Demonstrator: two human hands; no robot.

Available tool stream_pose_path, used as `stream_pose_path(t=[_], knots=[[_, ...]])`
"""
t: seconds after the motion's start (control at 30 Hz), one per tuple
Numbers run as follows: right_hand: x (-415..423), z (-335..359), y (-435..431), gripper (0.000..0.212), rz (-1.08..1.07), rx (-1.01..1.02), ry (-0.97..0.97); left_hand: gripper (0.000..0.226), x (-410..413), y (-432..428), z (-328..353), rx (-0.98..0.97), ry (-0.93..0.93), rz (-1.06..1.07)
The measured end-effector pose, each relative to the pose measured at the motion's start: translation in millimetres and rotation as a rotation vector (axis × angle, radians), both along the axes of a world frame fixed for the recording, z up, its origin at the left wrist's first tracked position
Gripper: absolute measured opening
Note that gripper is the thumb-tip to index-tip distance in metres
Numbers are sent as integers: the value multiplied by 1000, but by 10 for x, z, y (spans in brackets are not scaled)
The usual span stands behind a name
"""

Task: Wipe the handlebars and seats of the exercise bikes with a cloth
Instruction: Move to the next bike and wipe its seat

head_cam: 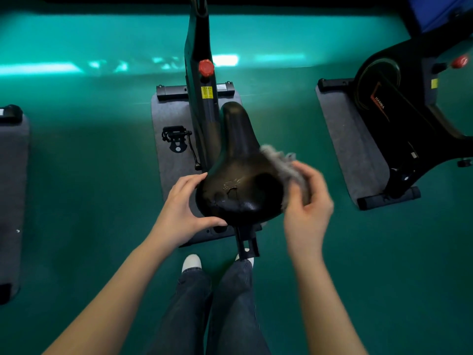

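Note:
A black bike seat (pixel 240 175) with cracked, worn leather on its wide rear part fills the centre of the head view. My left hand (pixel 183 207) grips the seat's left rear edge, thumb under the back rim. My right hand (pixel 305 204) is blurred and holds a fuzzy grey cloth (pixel 282 163) pressed against the seat's right side. The black frame (pixel 198 73) of this exercise bike runs forward with a red knob (pixel 206 67) on it. Its handlebars are out of view.
A second exercise bike (pixel 399 103) stands to the right on a grey mat (pixel 350 149). Another mat (pixel 12 190) lies at the left edge. This bike's pedal (pixel 176 137) sticks out left over its own mat. My legs and white shoes stand on the green floor (pixel 84 162) behind the seat.

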State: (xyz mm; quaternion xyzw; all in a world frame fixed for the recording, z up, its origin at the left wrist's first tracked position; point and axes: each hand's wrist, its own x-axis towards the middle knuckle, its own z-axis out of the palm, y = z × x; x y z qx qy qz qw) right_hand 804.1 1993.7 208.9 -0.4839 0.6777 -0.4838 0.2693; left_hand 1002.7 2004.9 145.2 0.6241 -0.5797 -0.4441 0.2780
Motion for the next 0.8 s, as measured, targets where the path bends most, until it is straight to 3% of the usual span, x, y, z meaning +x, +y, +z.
stream_pose_path(t=[0.07,0.2,0.4,0.53,0.6,0.7,0.8], knots=[[-100,-9,-217,26,-32,40,52,101,-5,6,-3,5,18,10],[19,-131,-406,28,151,188,290,102,-12,13,-24,13,45,28],[445,-140,-87,35,410,33,482,104,-12,31,-42,14,69,54],[552,-161,191,39,580,-36,459,93,-32,54,-56,-11,104,69],[511,-137,262,37,615,-30,345,91,-39,76,-71,-8,125,93],[411,-10,143,31,541,24,140,100,-36,124,-82,13,101,119],[365,91,-260,27,483,-18,170,108,-20,176,-94,63,98,141]])
